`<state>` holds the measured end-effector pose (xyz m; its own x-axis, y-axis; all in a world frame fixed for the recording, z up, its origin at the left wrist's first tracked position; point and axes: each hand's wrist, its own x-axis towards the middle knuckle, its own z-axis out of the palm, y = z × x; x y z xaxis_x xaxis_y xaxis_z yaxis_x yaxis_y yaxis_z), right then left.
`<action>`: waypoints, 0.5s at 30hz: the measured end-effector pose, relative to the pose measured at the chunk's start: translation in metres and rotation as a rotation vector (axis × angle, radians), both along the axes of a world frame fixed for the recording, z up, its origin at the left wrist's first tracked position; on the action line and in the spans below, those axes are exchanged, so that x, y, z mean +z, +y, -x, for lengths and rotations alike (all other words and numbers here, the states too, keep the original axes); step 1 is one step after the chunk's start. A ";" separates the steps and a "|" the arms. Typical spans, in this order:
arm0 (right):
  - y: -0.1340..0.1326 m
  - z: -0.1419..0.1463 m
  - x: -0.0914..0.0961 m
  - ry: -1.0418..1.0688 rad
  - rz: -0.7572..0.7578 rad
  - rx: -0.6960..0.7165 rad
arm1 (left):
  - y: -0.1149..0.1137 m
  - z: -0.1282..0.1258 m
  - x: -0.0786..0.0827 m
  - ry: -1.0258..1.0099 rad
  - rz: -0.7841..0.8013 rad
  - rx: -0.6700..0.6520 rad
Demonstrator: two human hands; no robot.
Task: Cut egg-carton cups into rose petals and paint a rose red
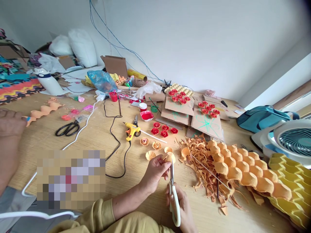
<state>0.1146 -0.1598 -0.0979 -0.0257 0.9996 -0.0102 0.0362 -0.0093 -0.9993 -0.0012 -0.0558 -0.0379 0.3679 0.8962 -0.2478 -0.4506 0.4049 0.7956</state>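
My left hand [155,173] pinches a small orange egg-carton cup [167,158] above the table. In my right hand [182,202] is a pair of white-handled scissors [175,204], its blades pointing up against the cup's right edge. Just beyond lie loose cut cups [150,155] and rolled orange carton roses [156,146]. Several red-painted roses [164,133] sit behind them. To the right, an orange egg tray [233,161] rests beside a heap of carton scraps [202,161].
A yellow glue gun [132,131] with a black cord lies left of the roses. Red roses stand on cardboard sheets [178,106] farther back. A white fan [291,139] and yellow trays [286,181] occupy the right. Another person's hand [12,123] rests at far left, near black scissors [68,128].
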 end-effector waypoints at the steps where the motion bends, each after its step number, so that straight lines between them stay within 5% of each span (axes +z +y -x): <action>1: 0.000 0.000 0.001 0.001 0.001 -0.003 | 0.000 0.000 0.000 0.000 -0.002 -0.001; 15: 0.001 0.000 -0.005 -0.004 -0.021 -0.024 | -0.007 -0.002 0.006 -0.056 0.000 -0.028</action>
<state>0.1146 -0.1590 -0.1026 -0.0016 0.9999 0.0103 0.0405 0.0103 -0.9991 0.0011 -0.0630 -0.0318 0.4065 0.8852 -0.2261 -0.4826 0.4181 0.7696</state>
